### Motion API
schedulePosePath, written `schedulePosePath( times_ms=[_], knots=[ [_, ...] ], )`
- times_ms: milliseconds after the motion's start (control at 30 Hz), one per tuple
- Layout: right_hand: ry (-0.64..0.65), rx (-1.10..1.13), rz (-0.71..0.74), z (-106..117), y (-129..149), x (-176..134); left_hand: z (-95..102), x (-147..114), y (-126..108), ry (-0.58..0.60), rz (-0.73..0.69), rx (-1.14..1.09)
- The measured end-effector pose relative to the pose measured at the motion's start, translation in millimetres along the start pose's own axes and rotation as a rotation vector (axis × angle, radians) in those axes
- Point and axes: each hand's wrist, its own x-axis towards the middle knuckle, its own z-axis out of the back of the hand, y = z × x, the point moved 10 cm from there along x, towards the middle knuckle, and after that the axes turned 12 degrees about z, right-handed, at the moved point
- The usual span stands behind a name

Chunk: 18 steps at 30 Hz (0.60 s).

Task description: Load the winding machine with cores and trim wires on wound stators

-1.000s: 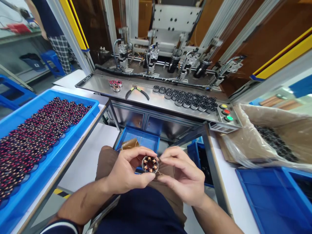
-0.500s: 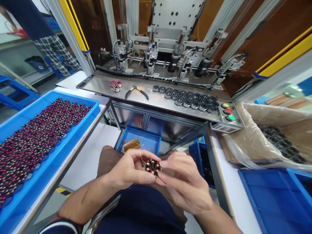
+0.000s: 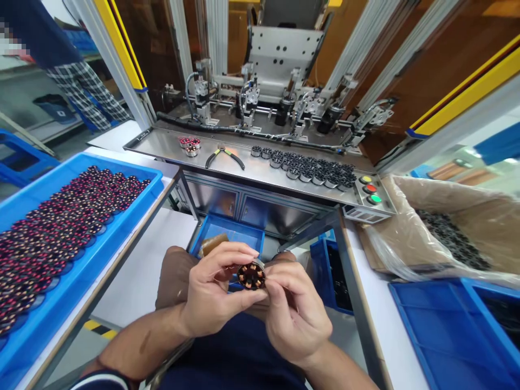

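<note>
Above my lap, my left hand (image 3: 215, 290) grips a small round wound stator (image 3: 251, 276) between thumb and fingers. Copper coils ring its inside, and the open face is tilted toward me. At the stator's right edge, the thumb and fingers of my right hand (image 3: 296, 311) are pinched together; what lies between the fingertips is hidden. On the metal ledge ahead are wire cutters (image 3: 224, 157) with black and green handles. Left of them sits a small group of red-and-copper wound stators (image 3: 190, 147). Several rows of black stator cores (image 3: 312, 169) stand to the right.
A blue tray (image 3: 156, 187) full of wound stators (image 3: 69, 233) is at left. Behind the ledge is a winding machine (image 3: 284, 105). Push buttons (image 3: 369, 189), a plastic-lined box (image 3: 442, 197) and a blue bin (image 3: 430, 330) are at right. A person (image 3: 87, 89) stands far left.
The stator has been tipped so its metal outer side shows at the top. My right hand has turned and its fingers have closed into a pinch lower on the edge. The view has shifted slightly.
</note>
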Motion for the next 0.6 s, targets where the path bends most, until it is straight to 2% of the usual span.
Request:
schedulePosePath(
  times_ms=[67,133,233,300,400,600],
  knots=[
    [-0.008,0.011,-0.014,-2.2,-3.3,-0.8,0.9,0.5,6.2,0.006,0.046,-0.048],
    [-0.005,0.001,0.006,-2.1,-5.4,-0.1,-1.5,3.4,19.7,0.072,0.181,-0.108],
    [0.03,-0.023,0.043,-1.0,-8.3,3.0,-13.7,3.5,41.1,0.287,0.429,-0.156],
    [0.062,-0.03,0.063,-0.7,-9.6,5.5,-19.4,1.7,47.3,0.409,0.515,-0.178],
    [0.11,-0.032,0.088,-1.7,-9.8,8.7,-20.9,3.1,50.1,0.464,0.54,-0.227],
    [0.169,-0.078,0.066,-3.9,-11.0,11.4,-20.3,7.0,53.1,0.424,0.511,-0.337]
  ],
)
